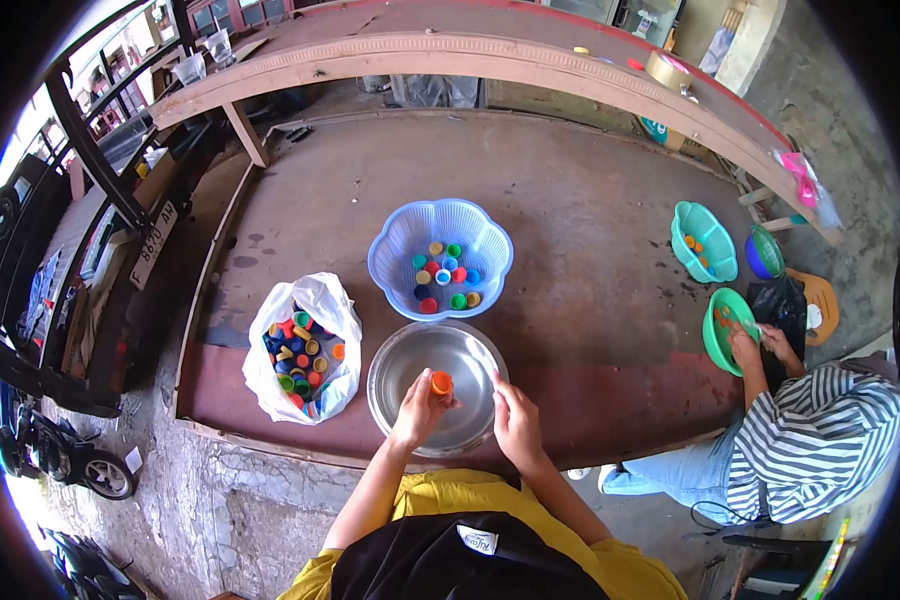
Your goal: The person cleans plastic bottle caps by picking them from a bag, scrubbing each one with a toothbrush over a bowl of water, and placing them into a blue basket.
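My left hand (421, 414) pinches an orange bottle cap (441, 383) above a metal basin (390, 355). Over the basin's right side, my right hand (516, 420) is closed, fingers together; whatever it may hold is too small to make out. Just behind the basin stands a blue plastic basket (390, 250) with several coloured caps (429, 305) lying in it. To the left, a white plastic bag (270, 310) gapes around many caps (295, 358) in red, blue, green, yellow and orange.
At the right, a person in a striped shirt (810, 440) works over a green bowl (715, 335). Beyond it sit a teal basket (685, 225) with orange pieces and a black bag (778, 305). A raised wooden rail (420, 55) spans the table's (590, 230) far side.
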`<state>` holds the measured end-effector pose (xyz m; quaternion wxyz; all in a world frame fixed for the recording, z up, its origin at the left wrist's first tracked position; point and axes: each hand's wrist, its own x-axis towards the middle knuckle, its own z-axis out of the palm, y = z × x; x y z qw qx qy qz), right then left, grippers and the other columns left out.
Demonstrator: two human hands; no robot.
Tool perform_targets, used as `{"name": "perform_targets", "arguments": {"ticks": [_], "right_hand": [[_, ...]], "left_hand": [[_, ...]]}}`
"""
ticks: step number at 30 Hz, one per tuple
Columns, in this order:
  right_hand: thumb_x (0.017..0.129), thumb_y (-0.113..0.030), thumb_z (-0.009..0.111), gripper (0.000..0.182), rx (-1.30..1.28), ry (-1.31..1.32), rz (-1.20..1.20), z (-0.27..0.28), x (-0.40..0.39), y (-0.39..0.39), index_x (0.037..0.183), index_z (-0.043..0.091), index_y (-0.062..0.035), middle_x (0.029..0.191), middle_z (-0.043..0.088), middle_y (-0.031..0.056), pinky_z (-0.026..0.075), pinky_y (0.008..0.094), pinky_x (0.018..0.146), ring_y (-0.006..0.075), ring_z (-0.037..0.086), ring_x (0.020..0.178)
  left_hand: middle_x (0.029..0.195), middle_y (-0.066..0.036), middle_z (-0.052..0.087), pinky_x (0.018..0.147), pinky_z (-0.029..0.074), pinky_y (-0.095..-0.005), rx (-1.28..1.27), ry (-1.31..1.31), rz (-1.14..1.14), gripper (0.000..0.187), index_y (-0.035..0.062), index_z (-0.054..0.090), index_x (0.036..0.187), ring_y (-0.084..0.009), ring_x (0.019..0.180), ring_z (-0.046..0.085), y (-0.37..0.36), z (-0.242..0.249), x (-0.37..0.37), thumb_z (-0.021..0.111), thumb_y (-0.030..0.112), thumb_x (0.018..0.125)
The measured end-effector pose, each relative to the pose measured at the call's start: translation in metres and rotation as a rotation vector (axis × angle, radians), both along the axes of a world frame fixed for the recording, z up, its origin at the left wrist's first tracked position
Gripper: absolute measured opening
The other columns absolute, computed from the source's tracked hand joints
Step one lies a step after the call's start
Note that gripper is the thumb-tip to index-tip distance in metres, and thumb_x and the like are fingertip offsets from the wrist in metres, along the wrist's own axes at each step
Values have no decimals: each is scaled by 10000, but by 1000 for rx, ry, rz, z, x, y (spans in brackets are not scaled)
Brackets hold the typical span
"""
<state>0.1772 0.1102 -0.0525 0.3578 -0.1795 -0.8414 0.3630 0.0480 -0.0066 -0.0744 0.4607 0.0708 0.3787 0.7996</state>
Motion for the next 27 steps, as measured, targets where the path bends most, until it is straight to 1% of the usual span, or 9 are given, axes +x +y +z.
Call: {"name": "perform_targets", "arguments": {"ticks": [4, 7, 12, 14, 16, 19, 22, 24, 27], "right_hand": [[868, 4, 516, 303, 82, -443, 171, 11, 25, -14, 1160, 581, -42, 912, 624, 191, 501, 364, 665, 341, 621, 749], [873, -14, 517, 294, -61, -177, -23, -9, 20, 2, 1158, 585, -42, 934, 631, 192, 503, 371, 689, 342, 630, 794], [877, -20, 519, 280, -76, -300, 35, -11, 36, -8, 1149, 583, -13, 952, 636, 197, 505, 341, 724, 334, 636, 833], [887, -74, 515, 308, -58, -242, 48, -21, 34, -8, 1189, 576, -70, 852, 611, 168, 487, 377, 647, 330, 608, 736], [892, -100, 514, 321, -64, -224, 59, -21, 35, -11, 1208, 573, -98, 814, 603, 156, 483, 392, 617, 328, 600, 699], [892, -95, 514, 319, -83, -214, 67, -13, 28, -10, 1206, 572, -95, 851, 619, 164, 496, 385, 644, 330, 615, 737], [894, -93, 509, 322, -91, -215, 87, -13, 25, -11, 1211, 565, -94, 913, 634, 170, 509, 384, 680, 331, 629, 790], [891, -93, 512, 327, -121, -256, 116, -11, 25, -14, 1214, 563, -99, 914, 634, 165, 509, 388, 672, 330, 627, 785], [885, -93, 519, 335, -102, -273, 156, -13, 23, -17, 1217, 561, -107, 916, 634, 159, 508, 393, 665, 330, 625, 780]], "left_hand": [[877, -45, 520, 772, 474, -359, -75, 115, -34, 342, 41, 504, 1047, -139, 755, 501, 3, -12, -9, 347, 341, 1000], [920, -52, 522, 780, 481, -339, -259, 90, -43, 328, 28, 492, 1083, -137, 802, 522, 10, 0, 1, 365, 319, 999], [1037, -39, 546, 783, 493, -304, -271, 524, -77, 318, 57, 480, 1177, -104, 927, 535, 36, 11, -32, 450, 302, 976], [1061, -47, 558, 806, 487, -315, -286, 636, -35, 334, 61, 504, 1184, -123, 939, 539, 55, 31, -60, 444, 314, 977], [1135, -82, 560, 852, 477, -340, -131, 400, -23, 402, 31, 456, 1250, -180, 1049, 550, 72, 40, -88, 434, 325, 977], [1222, -100, 541, 858, 476, -338, -449, 551, -5, 470, 30, 367, 1343, -181, 1069, 560, 61, 37, -106, 450, 308, 973], [1154, -86, 588, 835, 477, -315, -365, 642, -95, 418, 21, 420, 1292, -157, 1003, 587, 13, 34, -97, 481, 270, 963], [921, -100, 659, 737, 493, -280, -428, 728, 141, 199, 12, 524, 1050, -167, 850, 636, -18, -2, -100, 561, 155, 917], [845, -130, 645, 669, 510, -333, -857, 1122, 459, 130, 3, 563, 924, -255, 760, 653, -70, -24, -115, 597, 59, 813]]}}
